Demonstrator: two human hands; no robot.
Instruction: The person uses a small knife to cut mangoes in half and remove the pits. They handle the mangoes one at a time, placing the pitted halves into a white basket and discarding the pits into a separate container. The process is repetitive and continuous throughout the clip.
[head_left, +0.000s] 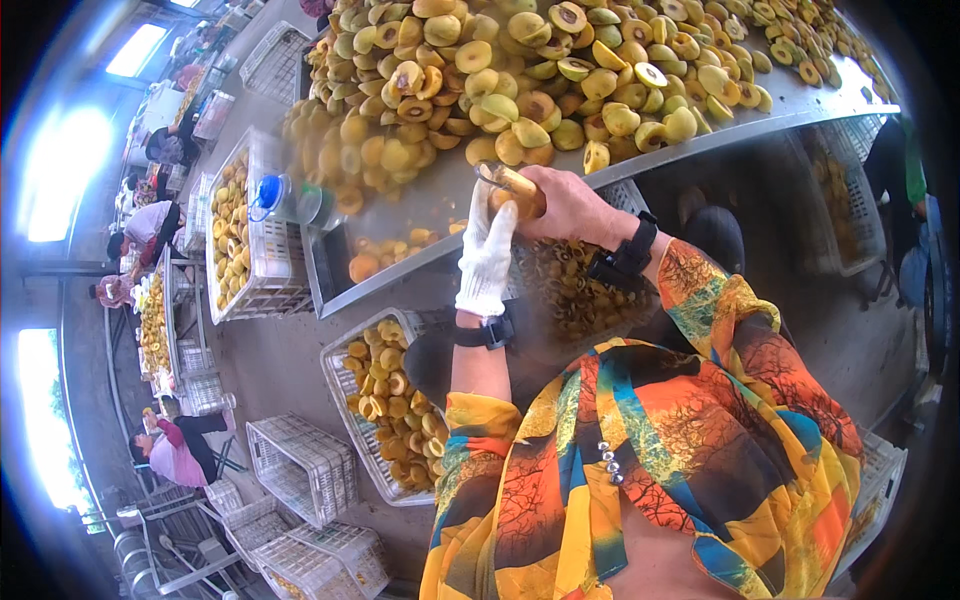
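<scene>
My left hand (485, 259), in a white knitted glove, holds a yellow-orange fruit half (529, 204) just over the metal table's near edge. My bare right hand (562, 204) is closed around a small tool with a pale handle (512, 180) and a thin curved metal part, held against the fruit; its working end is partly hidden by my fingers. Beyond my hands a large heap of halved yellow-green fruit (517, 82), several with brown pits or hollows showing, lies on the metal table (660, 156). A few halves and scraps (390, 251) lie in the table's left corner.
White plastic crates of fruit stand left of the table (281, 262) and by my legs (330, 375). Fruit scraps (577, 292) lie below my hands. A blue-capped bottle (271, 193) is at the table's left end. Stacked crates (304, 465) stand lower left; other people sit farther left.
</scene>
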